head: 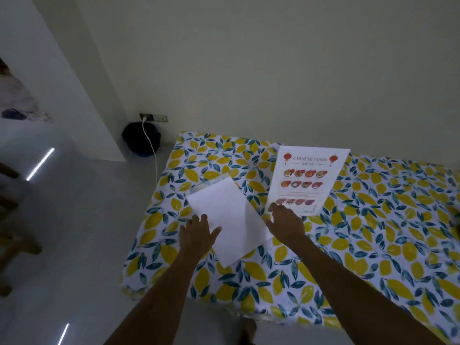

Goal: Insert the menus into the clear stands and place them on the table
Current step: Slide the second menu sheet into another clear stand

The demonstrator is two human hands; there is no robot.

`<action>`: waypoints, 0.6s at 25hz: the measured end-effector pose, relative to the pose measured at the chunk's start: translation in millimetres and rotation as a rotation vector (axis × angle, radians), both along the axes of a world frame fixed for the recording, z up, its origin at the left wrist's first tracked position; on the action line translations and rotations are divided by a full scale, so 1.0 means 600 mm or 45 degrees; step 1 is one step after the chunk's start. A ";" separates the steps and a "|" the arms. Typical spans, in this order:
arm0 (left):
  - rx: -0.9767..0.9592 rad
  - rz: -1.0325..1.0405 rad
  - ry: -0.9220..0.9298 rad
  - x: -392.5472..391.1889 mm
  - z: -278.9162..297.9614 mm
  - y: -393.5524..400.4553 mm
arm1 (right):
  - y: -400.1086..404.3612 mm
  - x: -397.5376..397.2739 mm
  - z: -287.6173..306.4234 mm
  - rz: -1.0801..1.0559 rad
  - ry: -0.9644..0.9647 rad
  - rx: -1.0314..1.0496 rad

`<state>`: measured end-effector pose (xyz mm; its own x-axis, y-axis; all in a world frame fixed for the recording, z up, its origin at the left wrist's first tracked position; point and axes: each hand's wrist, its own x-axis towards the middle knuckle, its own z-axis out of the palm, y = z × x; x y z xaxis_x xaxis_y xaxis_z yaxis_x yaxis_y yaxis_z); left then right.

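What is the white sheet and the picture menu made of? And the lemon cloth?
The white sheet looks like thin matte paper, flat with crisp edges. The menu seems printed paper, perhaps behind clear plastic; a faint sheen is unclear. The lemon tablecloth looks like soft printed fabric or vinyl, slightly puckered.

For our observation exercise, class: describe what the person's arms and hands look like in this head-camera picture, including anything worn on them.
Both forearms are bare, with no sleeves in view. The left hand and right hand wear no gloves, and no rings, watch or bracelet can be seen. No markings show in this dim light.
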<state>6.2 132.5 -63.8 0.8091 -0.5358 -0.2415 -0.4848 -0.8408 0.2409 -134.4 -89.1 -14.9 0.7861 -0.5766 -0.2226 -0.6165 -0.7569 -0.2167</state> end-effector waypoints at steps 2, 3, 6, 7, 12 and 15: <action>-0.015 0.048 0.074 0.008 -0.012 0.004 | 0.012 0.031 -0.019 0.053 0.008 0.029; -0.021 0.074 0.112 0.013 -0.016 0.004 | 0.014 0.048 -0.030 0.075 0.009 0.060; -0.040 0.147 0.224 0.030 -0.038 0.000 | 0.009 0.102 -0.071 0.133 0.028 0.191; -0.060 0.169 0.264 0.035 -0.045 -0.002 | 0.008 0.116 -0.082 0.145 0.054 0.219; -0.135 0.339 0.298 0.046 -0.057 -0.040 | 0.012 0.152 -0.150 0.091 0.152 0.179; -0.245 0.505 0.319 0.054 -0.058 -0.047 | 0.013 0.168 -0.154 -0.025 0.115 0.155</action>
<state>38.6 104.4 -98.4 0.8893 -0.2526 -0.3813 -0.0446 -0.8776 0.4774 -33.4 -81.0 -107.4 0.7486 -0.5560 -0.3613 -0.6521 -0.7160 -0.2492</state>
